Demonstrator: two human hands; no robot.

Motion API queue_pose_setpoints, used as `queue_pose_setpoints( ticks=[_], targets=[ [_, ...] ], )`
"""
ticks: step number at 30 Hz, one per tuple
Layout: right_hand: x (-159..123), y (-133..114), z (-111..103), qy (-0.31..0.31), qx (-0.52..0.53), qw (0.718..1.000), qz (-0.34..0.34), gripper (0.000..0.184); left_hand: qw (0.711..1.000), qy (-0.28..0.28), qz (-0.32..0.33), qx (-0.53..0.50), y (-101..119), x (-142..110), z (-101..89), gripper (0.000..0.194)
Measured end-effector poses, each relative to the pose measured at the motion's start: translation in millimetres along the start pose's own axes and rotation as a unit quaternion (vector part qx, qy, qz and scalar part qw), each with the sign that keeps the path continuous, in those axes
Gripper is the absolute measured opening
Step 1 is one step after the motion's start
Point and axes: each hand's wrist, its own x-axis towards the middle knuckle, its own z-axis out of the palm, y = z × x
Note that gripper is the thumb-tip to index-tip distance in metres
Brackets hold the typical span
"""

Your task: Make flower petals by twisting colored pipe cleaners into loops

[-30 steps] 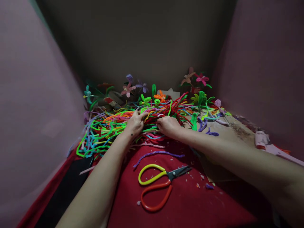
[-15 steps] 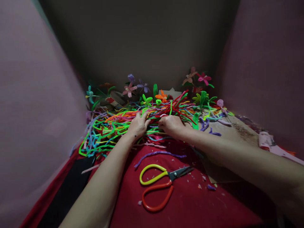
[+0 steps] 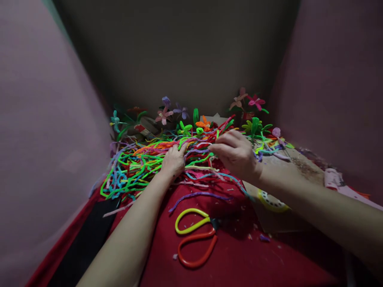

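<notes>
A heap of many-coloured fuzzy pipe cleaners lies across the far part of the red cloth. My left hand rests on the middle of this heap, fingers stretched out and pressing lightly on the strands. Just to the right, my right hand is closed in a pinch over the heap's right end. Strands, one of them purple, run up to its fingertips; which one it grips is hard to make out. Nearer to me lie a loose purple pipe cleaner and scissors with one yellow and one red handle, their blades in shadow.
Pipe-cleaner flowers stand along the back, among them an orange flower and a pink flower. A cardboard sheet and a round yellow-rimmed piece are at right. A black strip lies at left; pink walls rise on both sides.
My right hand has moved right and lifted, uncovering strand ends beneath it. My left hand stays on the heap. The yellow-rimmed piece now shows, and shadow covers the scissor blades.
</notes>
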Motion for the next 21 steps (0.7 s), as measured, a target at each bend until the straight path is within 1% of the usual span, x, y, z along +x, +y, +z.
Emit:
queue_pose_setpoints(
  ticks=[1, 2, 3, 4, 5, 6, 7, 8, 9, 10, 11, 13, 14, 16, 18, 21],
  targets=[
    [4.3, -4.5, -8.6, 0.060, 0.042, 0.997, 0.022, 0.019, 1.000, 0.000, 0.002, 0.000, -0.9, 0.3, 1.4, 0.047],
    [9.1, -9.5, -17.3, 0.113, 0.088, 0.988, 0.060, 0.013, 1.000, 0.001, 0.004, 0.001, -1.6, 0.6, 2.4, 0.047],
    [13.9, -14.8, -25.8, 0.156, 0.139, 0.972, 0.112, 0.009, 1.000, 0.002, 0.006, 0.001, -2.0, 0.8, 3.1, 0.047],
    [17.9, -19.8, -33.6, 0.190, 0.191, 0.948, 0.172, 0.008, 1.000, 0.003, 0.008, 0.000, -2.3, 0.9, 3.4, 0.047],
    [20.7, -24.3, -40.3, 0.202, 0.238, 0.923, 0.224, 0.008, 1.000, 0.004, 0.011, -0.002, -2.3, 0.9, 3.3, 0.047],
    [21.8, -28.1, -45.5, 0.198, 0.275, 0.903, 0.266, 0.008, 1.000, 0.005, 0.013, -0.004, -2.3, 0.9, 2.9, 0.047],
    [20.6, -31.0, -48.7, 0.164, 0.308, 0.885, 0.308, 0.010, 1.000, 0.004, 0.015, -0.007, -2.2, 0.8, 2.3, 0.047],
    [17.1, -33.0, -49.7, 0.093, 0.338, 0.870, 0.346, 0.014, 1.000, 0.004, 0.018, -0.009, -2.1, 0.6, 1.5, 0.047],
    [11.4, -34.2, -48.4, 0.010, 0.361, 0.852, 0.379, 0.019, 1.000, 0.002, 0.019, -0.012, -1.9, 0.5, 0.6, 0.048],
    [3.8, -34.8, -44.9, -0.100, 0.372, 0.828, 0.408, 0.023, 1.000, 0.000, 0.020, -0.015, -1.7, 0.4, -0.3, 0.048],
    [-5.1, -34.7, -39.6, -0.167, 0.366, 0.804, 0.437, 0.025, 1.000, -0.002, 0.020, -0.018, -1.5, 0.2, -1.4, 0.049],
    [-23.7, -33.7, -26.4, -0.230, 0.344, 0.772, 0.481, 0.024, 0.999, -0.007, 0.018, -0.025, -0.5, -0.3, -4.1, 0.050],
    [-31.9, -33.0, -20.0, -0.244, 0.349, 0.754, 0.500, 0.024, 0.999, -0.010, 0.017, -0.028, 0.2, -0.7, -5.9, 0.050],
    [-43.1, -31.8, -10.4, -0.242, 0.372, 0.722, 0.531, 0.023, 0.999, -0.014, 0.018, -0.033, 2.1, -2.0, -11.4, 0.051],
    [-47.1, -31.2, -6.8, -0.229, 0.403, 0.701, 0.543, 0.023, 0.999, -0.014, 0.021, -0.034, 3.9, -4.1, -20.0, 0.052],
    [-45.5, -30.9, -9.4, -0.222, 0.434, 0.681, 0.546, 0.024, 0.999, -0.007, 0.033, -0.030, 4.4, -8.8, -38.9, 0.051]
  ],
)
